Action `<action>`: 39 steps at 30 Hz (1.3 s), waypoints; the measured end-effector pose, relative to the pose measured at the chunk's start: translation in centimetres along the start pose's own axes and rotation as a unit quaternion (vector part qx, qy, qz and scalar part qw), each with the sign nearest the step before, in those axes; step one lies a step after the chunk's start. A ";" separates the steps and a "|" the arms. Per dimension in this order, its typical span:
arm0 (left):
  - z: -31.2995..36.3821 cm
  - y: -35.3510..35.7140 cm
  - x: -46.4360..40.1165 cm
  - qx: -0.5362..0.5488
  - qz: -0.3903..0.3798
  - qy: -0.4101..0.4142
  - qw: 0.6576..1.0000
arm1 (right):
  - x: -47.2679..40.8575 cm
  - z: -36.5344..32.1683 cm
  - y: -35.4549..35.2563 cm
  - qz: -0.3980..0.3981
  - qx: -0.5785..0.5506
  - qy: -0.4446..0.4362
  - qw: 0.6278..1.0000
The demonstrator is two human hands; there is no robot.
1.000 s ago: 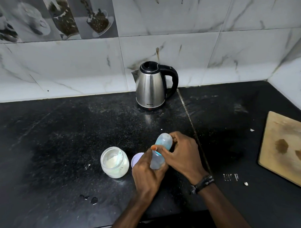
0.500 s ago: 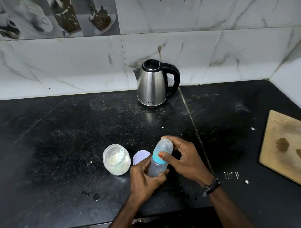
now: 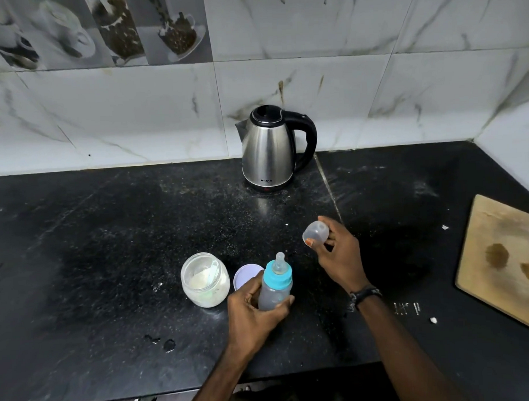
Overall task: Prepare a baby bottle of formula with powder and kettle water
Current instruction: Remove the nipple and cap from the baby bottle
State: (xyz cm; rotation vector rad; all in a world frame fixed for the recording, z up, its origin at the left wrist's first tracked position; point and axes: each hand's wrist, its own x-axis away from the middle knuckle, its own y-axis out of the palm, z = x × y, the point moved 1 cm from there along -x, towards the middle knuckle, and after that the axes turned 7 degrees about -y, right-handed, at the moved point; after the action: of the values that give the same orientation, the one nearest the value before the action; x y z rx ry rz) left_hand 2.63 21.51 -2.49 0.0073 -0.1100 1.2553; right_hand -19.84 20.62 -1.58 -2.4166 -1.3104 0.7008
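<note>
My left hand [image 3: 250, 313] grips the baby bottle [image 3: 275, 287] round its clear body, holding it upright near the counter's front. The bottle has a blue collar and a bare teat on top. My right hand [image 3: 338, 254] holds the clear bottle cap [image 3: 315, 233] in its fingertips, up and to the right of the bottle. An open glass jar of white powder [image 3: 205, 279] with a scoop inside stands just left of the bottle. Its pale lid [image 3: 245, 276] lies flat between jar and bottle. The steel kettle [image 3: 269, 147] with a black handle stands against the tiled wall.
The black stone counter [image 3: 109, 250] is dusted with white specks and has a few drops near its front edge. A wooden board [image 3: 505, 261] lies at the right edge. Tiled walls close off the back and the right corner.
My right hand has pulled the clear cap off the bottle and carried it up and to the right. The teat now shows. My left hand still grips the bottle.
</note>
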 end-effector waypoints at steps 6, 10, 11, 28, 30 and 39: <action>-0.2 0.3 0.2 0.022 0.008 -0.009 1.000 | -0.1 2.9 1.4 -0.034 0.084 0.057 0.994; -0.1 0.3 0.3 0.039 0.020 -0.003 0.999 | 0.2 3.5 1.4 -0.042 0.138 0.055 0.988; -0.1 0.3 0.3 0.042 0.022 -0.004 0.999 | 0.2 3.5 1.4 -0.051 0.149 0.057 0.986; -0.3 0.4 -0.3 0.026 0.027 -0.014 0.999 | 0.8 0.1 0.3 -0.053 0.201 0.045 0.977; -0.4 0.4 -0.3 0.022 0.030 -0.020 0.999 | 1.1 -1.8 0.0 -0.001 0.125 -0.006 0.992; 0.1 0.8 -0.6 -0.019 0.097 -0.021 0.995 | 4.2 -8.1 1.5 -0.136 0.150 -0.067 0.977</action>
State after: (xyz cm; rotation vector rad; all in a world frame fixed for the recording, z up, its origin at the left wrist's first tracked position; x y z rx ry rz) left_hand 1.73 21.21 -2.47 -0.0094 -0.1742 1.4475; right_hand -12.39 23.06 3.28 -1.9357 -1.4345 0.9200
